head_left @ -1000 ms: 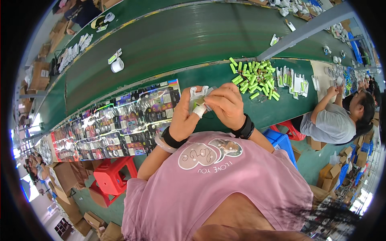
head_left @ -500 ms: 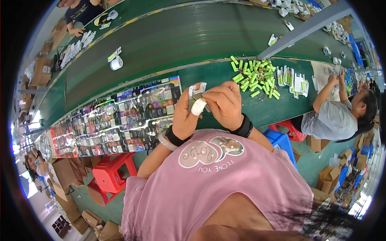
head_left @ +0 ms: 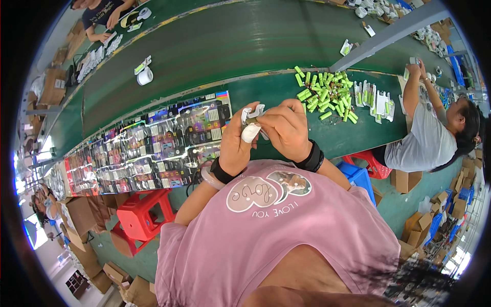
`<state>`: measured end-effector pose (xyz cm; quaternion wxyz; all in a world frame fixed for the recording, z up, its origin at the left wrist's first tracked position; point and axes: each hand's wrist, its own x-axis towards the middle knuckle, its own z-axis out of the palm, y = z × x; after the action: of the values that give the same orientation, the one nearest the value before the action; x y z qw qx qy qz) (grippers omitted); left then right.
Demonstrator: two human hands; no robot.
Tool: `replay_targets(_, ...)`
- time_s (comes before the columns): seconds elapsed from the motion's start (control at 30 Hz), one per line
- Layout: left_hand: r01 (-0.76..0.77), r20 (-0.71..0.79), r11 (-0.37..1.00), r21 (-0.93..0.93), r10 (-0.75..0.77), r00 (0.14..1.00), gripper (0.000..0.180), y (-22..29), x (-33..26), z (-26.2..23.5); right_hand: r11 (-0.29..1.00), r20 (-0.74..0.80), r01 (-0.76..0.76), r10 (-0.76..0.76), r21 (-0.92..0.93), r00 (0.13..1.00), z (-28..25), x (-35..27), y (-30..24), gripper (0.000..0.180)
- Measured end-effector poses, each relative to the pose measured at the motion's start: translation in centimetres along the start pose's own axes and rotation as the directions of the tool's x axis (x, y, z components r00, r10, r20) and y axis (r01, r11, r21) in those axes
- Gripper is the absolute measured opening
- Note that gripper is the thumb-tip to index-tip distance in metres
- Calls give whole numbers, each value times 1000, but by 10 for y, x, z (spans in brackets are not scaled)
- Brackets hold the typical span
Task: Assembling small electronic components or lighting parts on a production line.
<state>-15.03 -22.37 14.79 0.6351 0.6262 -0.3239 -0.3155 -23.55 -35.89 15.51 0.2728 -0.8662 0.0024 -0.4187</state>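
Two bare hands meet over the near edge of the green surface (head_left: 376, 132), with a small white plastic bracket (head_left: 246, 113) between them. It sits in the grasp of the left hand (head_left: 234, 148), jutting past its fingers; a white covering caps that thumb. The right hand (head_left: 289, 134) is bent inward from the wrist, fingers curled and tips pinched against the bracket's right side; I can't tell what lies inside that pinch. Left of the left hand spread clear-wrapped packages (head_left: 169, 143). Beyond and right of the right hand heap green battery cells (head_left: 327, 94), with white battery holders (head_left: 379, 105) farther right. Past both hands runs a conveyor belt (head_left: 230, 51), crossed by a grey metal post (head_left: 391, 36).
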Motion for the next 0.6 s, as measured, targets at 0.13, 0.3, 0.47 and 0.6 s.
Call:
replay_targets(0.13, 10, 27, 996, 87, -12, 1000, 40, 4, 2, 0, 1000, -15, 16, -16, -17, 1000, 0, -3, 6, 26)
replay_targets(0.3, 39, 69, 995, 89, -45, 997, 40, 5, 7, -1, 996, 72, 79, -82, 47, 994, -7, 1, 19, 21)
replay_targets(0.47, 96, 28, 995, 28, -97, 995, 38, 3, 7, 7, 998, 40, 19, -21, 52, 999, -5, -6, 17, 24)
replay_targets(0.6, 103, -8, 994, 41, -102, 995, 33, -2, 5, 9, 999, -25, -23, 24, 40, 999, 1, -14, 14, 18)
